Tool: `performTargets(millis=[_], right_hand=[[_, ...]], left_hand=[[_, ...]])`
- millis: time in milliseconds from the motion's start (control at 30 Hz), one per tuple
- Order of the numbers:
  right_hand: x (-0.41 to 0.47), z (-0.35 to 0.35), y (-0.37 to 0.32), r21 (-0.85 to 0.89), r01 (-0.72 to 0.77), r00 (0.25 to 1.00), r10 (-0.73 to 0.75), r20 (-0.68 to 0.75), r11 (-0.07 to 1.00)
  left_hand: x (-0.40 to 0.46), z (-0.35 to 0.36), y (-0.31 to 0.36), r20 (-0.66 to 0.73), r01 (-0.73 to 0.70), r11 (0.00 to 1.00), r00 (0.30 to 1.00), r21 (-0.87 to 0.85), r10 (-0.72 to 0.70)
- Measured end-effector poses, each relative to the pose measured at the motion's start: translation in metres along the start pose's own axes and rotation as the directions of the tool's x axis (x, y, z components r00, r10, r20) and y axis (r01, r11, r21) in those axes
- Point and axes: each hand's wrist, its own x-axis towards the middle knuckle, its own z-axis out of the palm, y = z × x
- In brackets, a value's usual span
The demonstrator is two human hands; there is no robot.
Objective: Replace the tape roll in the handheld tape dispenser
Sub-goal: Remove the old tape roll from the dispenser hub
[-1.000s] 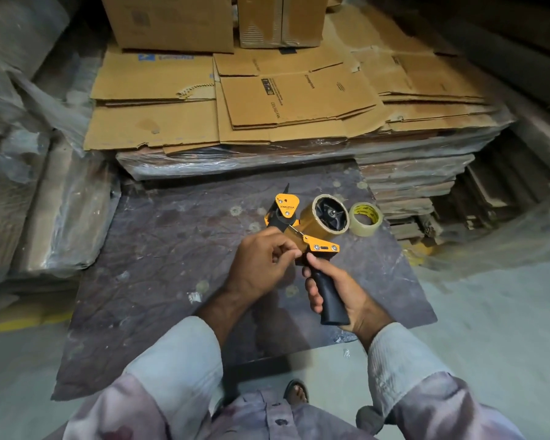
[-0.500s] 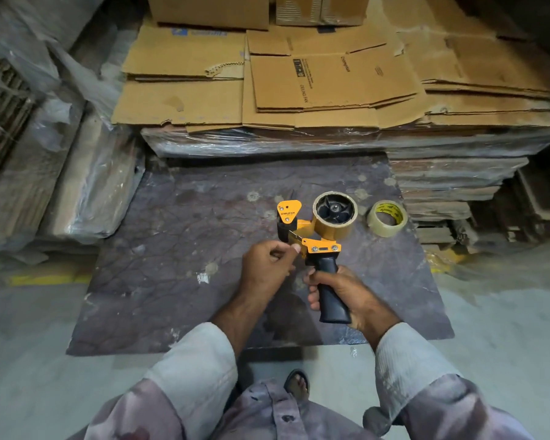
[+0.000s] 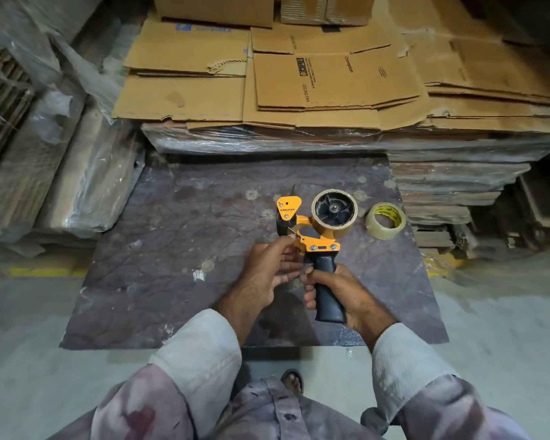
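Note:
I hold an orange and black handheld tape dispenser (image 3: 311, 230) above a dark board. My right hand (image 3: 340, 293) grips its black handle. A brown tape roll (image 3: 334, 212) sits on the dispenser's black hub. My left hand (image 3: 267, 271) is at the dispenser's front, its thumb and forefinger pinching the tape end near the small metal tab under the orange guard. A second, clear tape roll (image 3: 385, 220) with a yellow core lies flat on the board, just right of the dispenser.
The dark board (image 3: 178, 249) lies on a grey concrete floor. Behind it stands a plastic-wrapped stack topped with flattened cardboard boxes (image 3: 331, 84). Wrapped bundles (image 3: 61, 173) lie to the left, stacked boards (image 3: 451, 192) to the right. My sandalled foot (image 3: 294, 379) shows below.
The camera view has shifted slightly. My left fingers have moved a little lower along the dispenser's front toward the handle; the right hand keeps its grip.

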Motion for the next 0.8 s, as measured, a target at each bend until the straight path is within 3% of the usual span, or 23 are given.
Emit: performTargets(millis=[133,233,367,467,633,733,800], right_hand=[[0.0,-0.003,-0.003,-0.135,-0.082,0.996,0.086,0.029,0.988],[0.003,0.0,-0.007,-0.17,-0.15,0.988,0.142,-0.059,0.974],[0.013,0.001,0.007,-0.296,-0.094,0.975,0.028,-0.222,0.951],[0.02,0.0,0.024,-0.334,-0.118,0.972,0.04,-0.23,0.935],[0.023,0.0,0.038,-0.15,-0.239,0.957,0.206,-0.206,0.959],[0.022,-0.001,0.042,-0.096,-0.272,0.944,0.246,-0.22,0.957],[0.021,-0.002,0.042,-0.094,-0.283,0.94,0.257,-0.224,0.954]], left_hand=[[0.004,0.0,-0.005,0.031,0.055,0.997,0.998,-0.06,-0.054],[0.013,-0.004,-0.015,0.028,0.068,0.998,0.997,0.0,-0.068],[0.023,-0.012,-0.03,0.016,0.091,0.994,0.996,0.062,-0.092],[0.029,-0.02,-0.045,0.007,0.064,0.989,0.998,0.136,-0.065],[0.03,-0.029,-0.073,-0.005,-0.202,0.931,0.977,0.304,0.214],[0.031,-0.036,-0.088,-0.01,-0.356,0.783,0.908,0.509,0.419],[0.031,-0.041,-0.093,0.022,-0.455,0.641,0.825,0.618,0.565]])
